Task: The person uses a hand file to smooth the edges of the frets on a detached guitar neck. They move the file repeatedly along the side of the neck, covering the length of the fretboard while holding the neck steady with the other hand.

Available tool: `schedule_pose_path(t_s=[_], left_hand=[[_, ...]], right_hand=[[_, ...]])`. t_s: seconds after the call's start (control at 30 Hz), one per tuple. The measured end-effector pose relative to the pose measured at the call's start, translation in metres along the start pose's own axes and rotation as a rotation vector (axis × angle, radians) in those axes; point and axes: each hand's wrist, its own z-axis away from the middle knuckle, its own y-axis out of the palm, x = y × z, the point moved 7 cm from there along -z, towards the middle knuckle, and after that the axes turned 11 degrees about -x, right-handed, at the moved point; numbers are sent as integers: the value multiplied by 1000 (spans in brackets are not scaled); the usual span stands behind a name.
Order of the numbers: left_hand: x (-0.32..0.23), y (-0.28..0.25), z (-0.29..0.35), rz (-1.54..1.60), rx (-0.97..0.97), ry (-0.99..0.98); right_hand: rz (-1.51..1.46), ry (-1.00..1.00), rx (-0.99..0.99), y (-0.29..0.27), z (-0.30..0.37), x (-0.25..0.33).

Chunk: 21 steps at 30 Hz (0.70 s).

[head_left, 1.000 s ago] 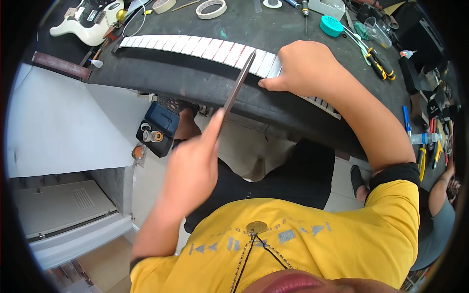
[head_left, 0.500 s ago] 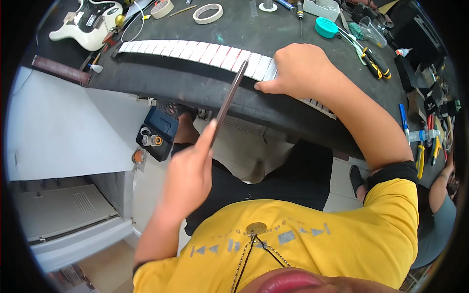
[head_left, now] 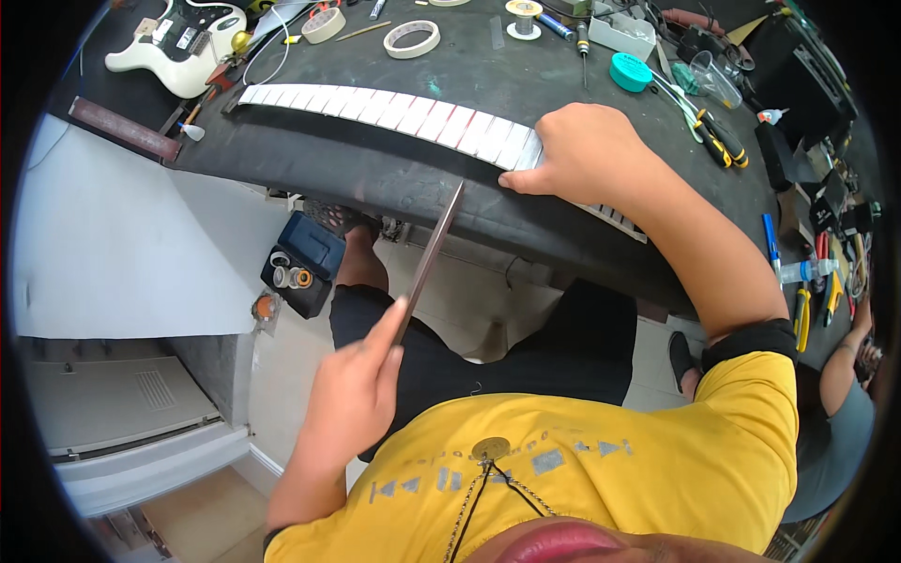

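Observation:
A guitar neck (head_left: 404,114) lies along the near edge of the workbench, its fretboard covered in strips of white tape between the frets. My right hand (head_left: 589,150) is wrapped over the neck towards its right end, thumb on the near side. Beyond that hand, a short untaped stretch with bare frets (head_left: 615,221) shows under my forearm. Held in my closed left hand (head_left: 352,399) is a long, thin metal file (head_left: 434,246), slanting up and away from me. Its tip is just short of the neck, over the dark bench edge, apart from the frets.
A white guitar body (head_left: 183,47) is at the far left, near a brown bar (head_left: 124,129). Tape rolls (head_left: 411,40), a solder spool (head_left: 524,21), a screwdriver (head_left: 583,42), a teal tin (head_left: 630,72) and yellow-black pliers (head_left: 718,141) lie behind. Another person's arm (head_left: 845,361) shows at right.
My left hand has drawn the file back towards me, so its tip has come off the taped fretboard. My right hand keeps its hold on the neck. The view has shifted slightly.

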Motion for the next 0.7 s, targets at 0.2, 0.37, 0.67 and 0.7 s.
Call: schedule_pose_path(t_s=[0.2, 0.37, 0.67, 0.7], left_hand=[[4, -6, -18, 233, -90, -38], [3, 11, -39, 182, -31, -66], [-47, 37, -187, 13, -137, 185], [-49, 40, -192, 5, -108, 152]], right_hand=[[-20, 23, 35, 2, 0, -4], [-15, 15, -15, 0, 3, -6], [-31, 2, -17, -3, -1, 4], [-25, 26, 13, -4, -1, 1]])
